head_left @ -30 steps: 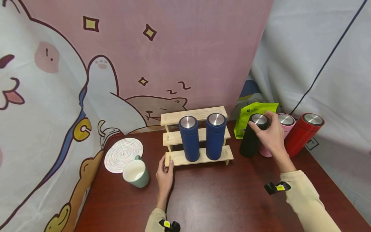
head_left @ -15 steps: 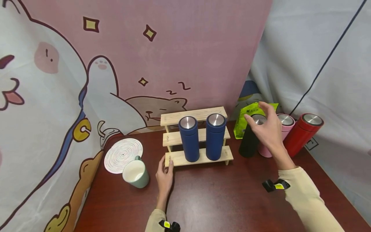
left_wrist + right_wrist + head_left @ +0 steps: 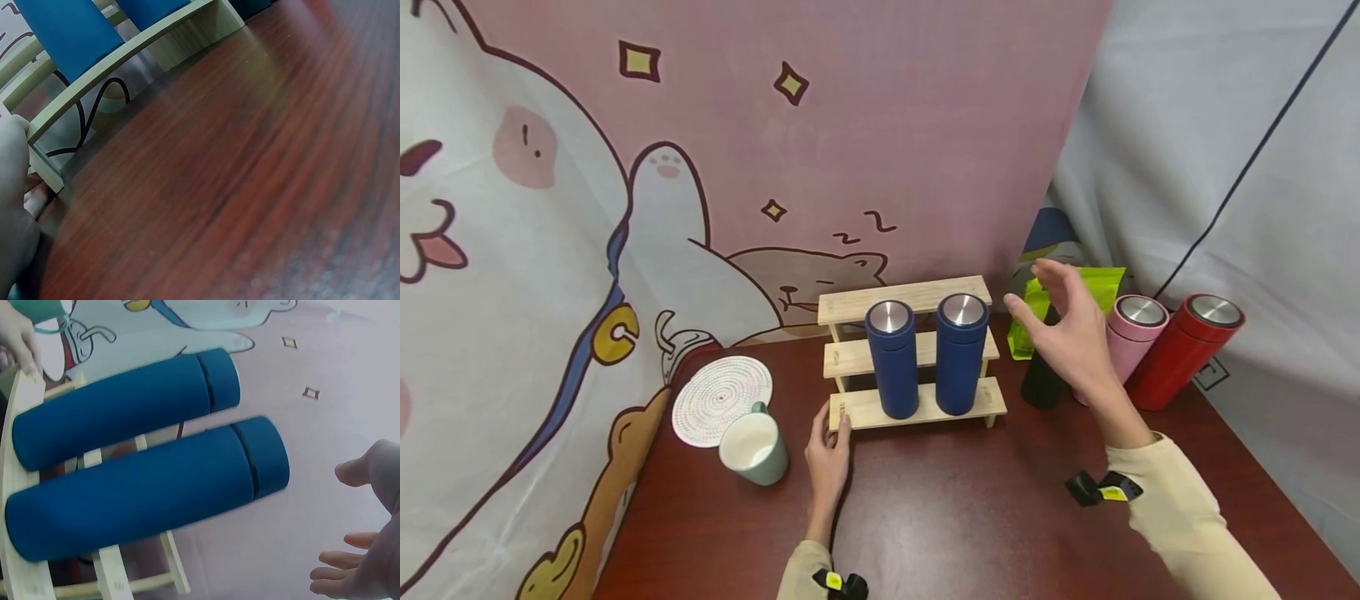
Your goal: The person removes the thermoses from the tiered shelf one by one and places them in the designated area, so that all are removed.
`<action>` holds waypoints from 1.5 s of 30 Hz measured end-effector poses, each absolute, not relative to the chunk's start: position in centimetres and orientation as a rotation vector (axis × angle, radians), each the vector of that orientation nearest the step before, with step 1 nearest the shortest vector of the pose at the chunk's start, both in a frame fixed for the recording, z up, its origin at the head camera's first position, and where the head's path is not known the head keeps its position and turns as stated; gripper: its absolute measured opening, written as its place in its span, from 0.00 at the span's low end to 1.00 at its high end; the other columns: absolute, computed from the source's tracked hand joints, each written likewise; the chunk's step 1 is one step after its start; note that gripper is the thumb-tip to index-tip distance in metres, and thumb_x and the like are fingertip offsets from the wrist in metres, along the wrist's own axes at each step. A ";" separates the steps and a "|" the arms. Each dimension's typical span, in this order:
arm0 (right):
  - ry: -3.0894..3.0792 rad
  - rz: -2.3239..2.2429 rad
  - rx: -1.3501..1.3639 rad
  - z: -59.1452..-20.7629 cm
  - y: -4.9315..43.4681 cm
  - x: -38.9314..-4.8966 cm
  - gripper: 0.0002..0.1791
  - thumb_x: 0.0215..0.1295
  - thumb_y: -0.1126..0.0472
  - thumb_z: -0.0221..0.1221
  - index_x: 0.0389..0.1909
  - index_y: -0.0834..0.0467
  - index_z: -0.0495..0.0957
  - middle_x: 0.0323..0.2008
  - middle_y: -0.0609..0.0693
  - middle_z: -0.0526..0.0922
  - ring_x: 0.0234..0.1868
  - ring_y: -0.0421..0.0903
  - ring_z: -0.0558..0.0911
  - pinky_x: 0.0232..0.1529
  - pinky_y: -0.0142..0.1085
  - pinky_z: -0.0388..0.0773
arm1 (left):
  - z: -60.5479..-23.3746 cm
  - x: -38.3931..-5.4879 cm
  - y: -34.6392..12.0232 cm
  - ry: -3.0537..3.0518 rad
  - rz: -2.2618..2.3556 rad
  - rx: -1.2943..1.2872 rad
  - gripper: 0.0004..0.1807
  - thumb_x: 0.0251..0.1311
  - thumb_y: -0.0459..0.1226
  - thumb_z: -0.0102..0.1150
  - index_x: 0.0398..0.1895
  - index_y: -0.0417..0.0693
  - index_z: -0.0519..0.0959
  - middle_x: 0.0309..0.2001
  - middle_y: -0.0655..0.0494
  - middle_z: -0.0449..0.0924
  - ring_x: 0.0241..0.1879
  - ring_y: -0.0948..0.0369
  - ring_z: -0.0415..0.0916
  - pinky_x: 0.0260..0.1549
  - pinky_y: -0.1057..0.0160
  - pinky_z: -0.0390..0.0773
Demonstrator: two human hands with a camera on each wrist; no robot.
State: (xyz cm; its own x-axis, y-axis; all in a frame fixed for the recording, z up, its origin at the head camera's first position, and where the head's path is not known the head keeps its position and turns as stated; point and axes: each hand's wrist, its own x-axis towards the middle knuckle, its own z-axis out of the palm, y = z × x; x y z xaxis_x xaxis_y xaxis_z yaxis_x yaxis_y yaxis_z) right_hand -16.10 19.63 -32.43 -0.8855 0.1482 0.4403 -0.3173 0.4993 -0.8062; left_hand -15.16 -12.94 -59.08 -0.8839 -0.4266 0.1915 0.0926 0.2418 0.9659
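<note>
My left hand [image 3: 828, 454] holds the left end of the lowest step of a three-tier wooden display rack [image 3: 910, 294], thumb in front and fingertips behind, as the left wrist view shows. Two blue thermos bottles [image 3: 892, 375] with steel-topped lids stand upright on that step. My right hand [image 3: 1071, 333] is raised with fingers spread and holds nothing. It overlaps a black thermos bottle [image 3: 1042, 379] in the head view, hiding most of its upper part. In the right wrist view, the right hand [image 3: 369, 550] is apart from both blue thermos bottles [image 3: 150, 487].
A pink thermos bottle [image 3: 1131, 337] and a red thermos bottle [image 3: 1183, 354] stand at the right, by the curtain. Behind the right hand is a lime-green bag [image 3: 1101, 286]. Left of the rack are a green mug [image 3: 767, 463] and a round woven mat [image 3: 718, 396].
The right hand has left the black thermos bottle's lid and moved left, its fingers opening wider. The left hand has stayed on the rack, and the bottles stand where they were.
</note>
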 end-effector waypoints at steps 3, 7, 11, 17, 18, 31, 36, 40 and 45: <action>-2.308 1.388 0.188 -32.4 18.9 -15.8 0.36 0.66 0.54 0.68 0.70 0.60 0.66 0.67 0.59 0.75 0.72 0.56 0.71 0.72 0.53 0.65 | -59.0 -15.1 -12.9 -2.104 -1.686 0.304 0.25 0.68 0.46 0.64 0.67 0.56 0.76 0.62 0.48 0.80 0.60 0.56 0.79 0.53 0.49 0.81; -2.341 1.449 0.250 -32.4 17.9 -15.6 0.37 0.66 0.56 0.68 0.72 0.59 0.64 0.68 0.60 0.73 0.72 0.57 0.70 0.71 0.56 0.65 | -59.0 -15.1 -12.9 -2.105 -1.688 0.307 0.25 0.68 0.47 0.64 0.68 0.56 0.76 0.63 0.48 0.80 0.61 0.56 0.78 0.53 0.49 0.80; -2.414 1.519 0.274 -32.6 17.1 -15.6 0.39 0.67 0.54 0.67 0.74 0.59 0.61 0.70 0.62 0.70 0.72 0.60 0.69 0.70 0.60 0.65 | -59.0 -15.2 -12.8 -2.098 -1.696 0.301 0.26 0.69 0.47 0.64 0.68 0.55 0.76 0.64 0.48 0.79 0.62 0.55 0.77 0.53 0.48 0.80; -2.491 1.586 0.270 -33.8 16.4 -16.3 0.42 0.67 0.51 0.67 0.75 0.61 0.59 0.71 0.64 0.68 0.72 0.62 0.69 0.70 0.59 0.65 | -59.1 -15.1 -12.8 -2.092 -1.710 0.305 0.25 0.68 0.47 0.64 0.67 0.57 0.76 0.64 0.49 0.79 0.62 0.55 0.77 0.54 0.49 0.80; -2.495 1.594 0.274 -34.0 16.3 -16.4 0.42 0.67 0.51 0.67 0.75 0.61 0.59 0.71 0.64 0.68 0.72 0.62 0.69 0.70 0.59 0.65 | -59.2 -15.1 -12.8 -2.091 -1.711 0.304 0.25 0.68 0.47 0.64 0.67 0.57 0.76 0.64 0.49 0.79 0.62 0.55 0.77 0.54 0.48 0.80; -2.507 1.615 0.281 -35.5 15.4 -16.7 0.45 0.63 0.58 0.71 0.74 0.63 0.57 0.68 0.64 0.70 0.70 0.62 0.70 0.70 0.61 0.63 | -59.1 -15.1 -12.6 -2.089 -1.713 0.298 0.25 0.68 0.47 0.64 0.67 0.58 0.76 0.66 0.49 0.77 0.65 0.52 0.75 0.56 0.46 0.79; -2.517 1.609 0.293 -35.8 15.3 -17.1 0.45 0.62 0.59 0.71 0.74 0.62 0.57 0.66 0.65 0.71 0.67 0.63 0.72 0.67 0.61 0.68 | -58.9 -15.1 -12.6 -2.095 -1.703 0.296 0.26 0.69 0.48 0.64 0.68 0.57 0.76 0.65 0.48 0.78 0.64 0.52 0.75 0.56 0.46 0.79; -2.505 1.570 0.318 -36.2 15.3 -17.2 0.44 0.61 0.59 0.72 0.73 0.62 0.59 0.64 0.65 0.73 0.65 0.63 0.75 0.64 0.60 0.71 | -58.9 -15.2 -12.7 -2.094 -1.699 0.294 0.26 0.69 0.47 0.63 0.68 0.56 0.75 0.65 0.47 0.78 0.64 0.52 0.76 0.55 0.46 0.79; -2.478 1.504 0.357 -36.7 15.4 -17.2 0.43 0.59 0.59 0.73 0.71 0.61 0.61 0.62 0.64 0.77 0.61 0.62 0.78 0.60 0.59 0.76 | -59.0 -15.1 -12.8 -2.100 -1.703 0.303 0.26 0.69 0.48 0.63 0.68 0.57 0.75 0.65 0.48 0.78 0.64 0.53 0.75 0.56 0.47 0.79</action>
